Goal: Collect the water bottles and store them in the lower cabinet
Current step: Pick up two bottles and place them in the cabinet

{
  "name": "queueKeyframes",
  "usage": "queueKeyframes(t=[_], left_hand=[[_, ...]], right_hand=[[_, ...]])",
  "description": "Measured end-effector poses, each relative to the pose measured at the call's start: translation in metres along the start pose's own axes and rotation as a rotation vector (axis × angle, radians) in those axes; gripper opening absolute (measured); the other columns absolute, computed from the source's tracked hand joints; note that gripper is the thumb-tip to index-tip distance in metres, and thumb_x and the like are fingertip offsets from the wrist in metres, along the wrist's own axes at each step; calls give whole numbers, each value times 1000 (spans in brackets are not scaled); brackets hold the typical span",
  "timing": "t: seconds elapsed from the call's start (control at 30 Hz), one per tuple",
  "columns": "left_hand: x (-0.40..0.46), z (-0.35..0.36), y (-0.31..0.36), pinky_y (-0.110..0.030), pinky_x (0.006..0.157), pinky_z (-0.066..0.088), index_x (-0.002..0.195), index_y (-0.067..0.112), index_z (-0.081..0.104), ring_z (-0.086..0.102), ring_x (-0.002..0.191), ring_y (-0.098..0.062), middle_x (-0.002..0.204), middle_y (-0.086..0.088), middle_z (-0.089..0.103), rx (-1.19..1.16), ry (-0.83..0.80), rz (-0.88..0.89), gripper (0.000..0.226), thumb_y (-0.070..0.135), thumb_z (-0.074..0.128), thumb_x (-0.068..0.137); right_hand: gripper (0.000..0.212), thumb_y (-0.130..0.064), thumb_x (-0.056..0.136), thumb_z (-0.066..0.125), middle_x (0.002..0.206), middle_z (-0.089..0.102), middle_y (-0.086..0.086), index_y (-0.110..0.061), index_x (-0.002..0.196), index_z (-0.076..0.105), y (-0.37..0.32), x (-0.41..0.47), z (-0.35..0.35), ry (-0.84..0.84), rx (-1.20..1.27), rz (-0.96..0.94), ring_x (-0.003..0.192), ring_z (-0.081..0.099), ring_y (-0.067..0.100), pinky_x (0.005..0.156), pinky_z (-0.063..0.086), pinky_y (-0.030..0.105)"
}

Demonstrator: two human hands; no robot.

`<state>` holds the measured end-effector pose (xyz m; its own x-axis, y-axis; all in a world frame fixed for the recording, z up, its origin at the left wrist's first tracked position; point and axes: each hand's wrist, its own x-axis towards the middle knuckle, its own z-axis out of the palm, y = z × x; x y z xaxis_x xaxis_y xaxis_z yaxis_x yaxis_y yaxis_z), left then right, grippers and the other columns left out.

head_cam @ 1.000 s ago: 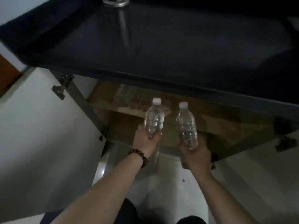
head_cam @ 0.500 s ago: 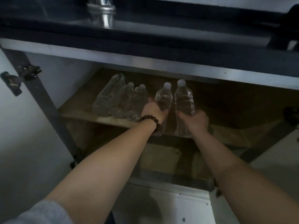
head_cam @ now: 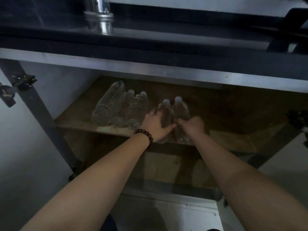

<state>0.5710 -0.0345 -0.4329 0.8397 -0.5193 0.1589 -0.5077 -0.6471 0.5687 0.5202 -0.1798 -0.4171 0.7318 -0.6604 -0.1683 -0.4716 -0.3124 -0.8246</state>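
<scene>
Dark, glossy stone makes up the tabletop [head_cam: 150, 30] above, with a chrome faucet base [head_cam: 100, 14] cut off at the top edge. Below it the open lower cabinet [head_cam: 116, 65] shows a worn wooden shelf [head_cam: 225, 114], stained and dim. Three clear ribbed plastic bottles [head_cam: 120, 107] lie packed together at the shelf's left, long axes running near to far; two have white caps at the far end. My left hand [head_cam: 155, 124], beaded bracelet [head_cam: 145, 134] on the wrist, wraps its fingers around one bottle [head_cam: 165, 109]; my right hand [head_cam: 191, 125] grips a second bottle [head_cam: 180, 110] just beside it. Both caps point away from me, bases toward the shelf's near edge. Whether they touch the shelf I cannot tell.
</scene>
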Motion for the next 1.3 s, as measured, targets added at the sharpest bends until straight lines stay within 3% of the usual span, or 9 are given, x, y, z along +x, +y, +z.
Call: queueKeyframes(t=[0.13,0.2,0.3,0.47,0.6,0.9,1.17,1.23,1.3], left_hand=[[-25,6,0,-45,116,14,150,31,4,4,144,-25,159,0,4,170,29,176,111,77,58,65],[-32,12,-2,-45,118,11,151,29,0,-1,145,-24,160,-1,-1,231,-42,181,113,72,63,67],[-38,20,-8,-42,117,18,151,27,3,12,144,-24,160,-2,6,237,-34,143,105,62,65,74],[-35,20,-15,-40,116,10,150,17,15,21,142,-23,156,-8,23,427,124,148,93,65,54,80],[-23,12,-15,-41,116,0,150,15,17,19,144,-22,155,-9,26,508,102,130,94,67,53,80],[12,-2,-20,-38,117,10,147,14,20,19,143,-22,155,-10,24,520,50,75,88,59,59,81],[11,1,-16,-45,118,6,151,15,0,7,146,-24,159,-9,8,514,3,78,99,58,56,82],[3,-5,-12,-45,118,5,151,15,-2,6,146,-26,160,-10,5,476,-53,49,96,55,53,84],[-12,-14,-5,-45,117,5,152,16,3,10,145,-27,159,-12,10,404,-100,-3,89,55,50,87]], right_hand=[[25,-46,84,63,108,64,-1,-33,104,58,11,-6,-7,-121,-115,-220,93,61,15,69,44,27],[54,-52,84,59,141,45,7,-37,134,44,22,-10,-13,-138,-248,-328,127,45,28,99,41,41],[77,-50,84,60,159,7,-4,-46,147,17,34,-21,-16,-242,-312,-467,144,14,24,114,23,48],[81,-38,86,63,160,-8,-8,-41,149,13,33,-18,-2,-260,-489,-598,147,3,22,116,21,42],[90,-32,83,67,158,-17,-10,-46,148,6,27,-9,9,-327,-476,-619,146,4,22,115,25,42],[103,-26,86,64,155,-26,-13,-54,141,-19,14,12,32,-300,-455,-584,143,17,29,109,34,43],[95,-37,87,59,157,-23,-7,-49,144,-15,7,10,23,-321,-484,-574,143,17,31,108,35,47],[90,-38,88,59,160,-10,-7,-49,146,-10,2,1,14,-327,-440,-544,141,25,29,107,36,47],[73,-38,92,56,159,12,3,-32,151,13,-2,-13,2,-299,-444,-490,137,33,28,108,33,35]])
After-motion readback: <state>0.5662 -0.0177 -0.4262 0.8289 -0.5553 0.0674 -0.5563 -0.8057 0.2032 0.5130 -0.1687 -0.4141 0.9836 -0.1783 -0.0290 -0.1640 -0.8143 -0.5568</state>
